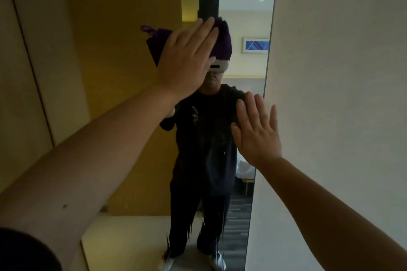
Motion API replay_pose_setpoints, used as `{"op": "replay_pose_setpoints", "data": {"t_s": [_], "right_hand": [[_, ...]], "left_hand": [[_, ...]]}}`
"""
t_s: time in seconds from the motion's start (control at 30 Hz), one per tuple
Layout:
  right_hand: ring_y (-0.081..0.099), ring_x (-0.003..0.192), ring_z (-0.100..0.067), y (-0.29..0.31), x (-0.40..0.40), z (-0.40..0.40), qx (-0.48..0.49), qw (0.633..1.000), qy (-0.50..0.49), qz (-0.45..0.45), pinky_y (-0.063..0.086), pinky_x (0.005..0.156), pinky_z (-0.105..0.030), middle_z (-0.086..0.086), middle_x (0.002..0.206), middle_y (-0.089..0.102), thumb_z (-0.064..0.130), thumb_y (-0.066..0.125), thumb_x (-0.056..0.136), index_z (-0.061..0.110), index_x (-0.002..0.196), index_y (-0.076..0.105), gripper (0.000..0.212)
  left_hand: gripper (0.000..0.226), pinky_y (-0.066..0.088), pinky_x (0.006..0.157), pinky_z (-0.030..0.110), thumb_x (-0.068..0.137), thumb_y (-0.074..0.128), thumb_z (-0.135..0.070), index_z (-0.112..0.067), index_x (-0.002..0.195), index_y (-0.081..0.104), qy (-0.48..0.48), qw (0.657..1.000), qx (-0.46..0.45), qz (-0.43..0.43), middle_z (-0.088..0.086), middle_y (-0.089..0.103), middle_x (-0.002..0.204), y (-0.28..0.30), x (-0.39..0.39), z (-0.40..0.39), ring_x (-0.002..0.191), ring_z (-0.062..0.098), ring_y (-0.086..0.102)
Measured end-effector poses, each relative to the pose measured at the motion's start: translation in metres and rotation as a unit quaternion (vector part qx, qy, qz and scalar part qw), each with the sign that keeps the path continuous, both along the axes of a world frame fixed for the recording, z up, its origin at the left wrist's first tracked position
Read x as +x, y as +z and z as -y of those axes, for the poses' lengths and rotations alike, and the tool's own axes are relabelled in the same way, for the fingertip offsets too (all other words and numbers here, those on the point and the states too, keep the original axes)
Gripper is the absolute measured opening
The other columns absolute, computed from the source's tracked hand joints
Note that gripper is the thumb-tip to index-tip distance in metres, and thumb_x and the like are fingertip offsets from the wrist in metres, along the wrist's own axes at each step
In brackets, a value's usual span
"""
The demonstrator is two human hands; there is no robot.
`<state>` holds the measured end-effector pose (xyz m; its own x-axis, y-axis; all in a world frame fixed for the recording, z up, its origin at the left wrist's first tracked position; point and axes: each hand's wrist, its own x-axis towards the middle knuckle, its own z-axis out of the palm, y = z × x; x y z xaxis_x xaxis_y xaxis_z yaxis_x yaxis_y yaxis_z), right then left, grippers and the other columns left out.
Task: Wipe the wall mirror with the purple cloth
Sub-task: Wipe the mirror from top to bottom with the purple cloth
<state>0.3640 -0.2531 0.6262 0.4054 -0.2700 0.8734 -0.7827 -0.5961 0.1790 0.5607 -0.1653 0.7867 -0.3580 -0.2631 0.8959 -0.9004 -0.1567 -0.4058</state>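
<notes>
Fingers [203,31] of the left hand [187,59] lay straight, pressing the purple cloth [223,39] against the wall mirror [246,68]. The right hand [257,132], fingers released and flat, rested at the mirror's right edge beside the white wall [341,72].

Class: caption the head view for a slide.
Left hand presses purple cloth to wall mirror; right hand flat at its edge.

Left hand [187,59] flat on the cloth [157,43] against the mirror [204,160] — right hand [257,132] lower, by its right edge
</notes>
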Motion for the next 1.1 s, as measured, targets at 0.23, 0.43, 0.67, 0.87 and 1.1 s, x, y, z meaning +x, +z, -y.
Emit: {"op": "replay_pose_setpoints", "data": {"t_s": [0.23, 0.43, 0.67, 0.87, 1.1], "right_hand": [[-0.005, 0.153, -0.025, -0.003, 0.004, 0.005, -0.035, 0.998, 0.028, 0.044, 0.006, 0.121, -0.059, -0.010, 0.163, 0.006, 0.041, 0.026, 0.106, 0.012, 0.156, 0.019, 0.058], [-0.006, 0.152, -0.026, -0.005, 0.006, 0.009, -0.043, 0.997, 0.031, 0.054, 0.003, 0.121, -0.058, -0.009, 0.163, 0.004, 0.040, 0.028, 0.106, 0.012, 0.156, 0.016, 0.059], [-0.006, 0.153, -0.024, 0.007, -0.031, 0.006, 0.055, 0.989, 0.050, 0.131, -0.002, 0.123, -0.052, -0.009, 0.165, -0.001, 0.039, 0.018, 0.105, 0.012, 0.157, 0.010, 0.059], [-0.028, 0.146, -0.017, 0.004, -0.068, 0.043, 0.109, 0.989, -0.057, 0.078, -0.003, 0.123, -0.054, -0.002, 0.160, -0.020, 0.045, 0.010, 0.104, 0.021, 0.153, -0.016, 0.060], [-0.033, 0.144, -0.015, 0.004, -0.068, 0.043, 0.118, 0.988, -0.075, 0.065, -0.006, 0.123, -0.050, -0.002, 0.159, -0.022, 0.044, 0.012, 0.104, 0.022, 0.152, -0.016, 0.060]], "left_hand": [[0.054, 0.038, 0.112, 0.049, 0.102, 0.055, -0.036, -0.009, 0.147, 0.043, -0.016, 0.997, 0.010, 0.077, 0.010, 0.041, 0.154, -0.160, 0.011, -0.004, 0.142, 0.029, 0.040], [0.058, 0.035, 0.112, 0.047, 0.097, 0.058, -0.033, -0.015, 0.149, 0.040, -0.018, 0.995, 0.049, 0.088, 0.004, 0.044, 0.152, -0.265, 0.013, -0.004, 0.141, 0.026, 0.041], [0.059, 0.031, 0.114, 0.045, 0.094, 0.062, -0.023, -0.018, 0.149, 0.042, -0.030, 0.995, 0.046, 0.081, 0.003, 0.043, 0.153, -0.267, 0.015, -0.003, 0.139, 0.026, 0.043], [0.051, 0.037, 0.107, 0.043, 0.095, 0.058, -0.017, -0.019, 0.145, 0.047, -0.029, 0.995, 0.062, 0.075, 0.001, 0.046, 0.151, -0.259, 0.011, -0.008, 0.136, 0.025, 0.046], [0.054, 0.036, 0.101, 0.044, 0.093, 0.063, -0.019, -0.011, 0.143, 0.044, -0.078, 0.996, -0.007, -0.031, 0.009, 0.051, 0.145, -0.150, -0.019, -0.002, 0.131, 0.027, 0.047]]}}
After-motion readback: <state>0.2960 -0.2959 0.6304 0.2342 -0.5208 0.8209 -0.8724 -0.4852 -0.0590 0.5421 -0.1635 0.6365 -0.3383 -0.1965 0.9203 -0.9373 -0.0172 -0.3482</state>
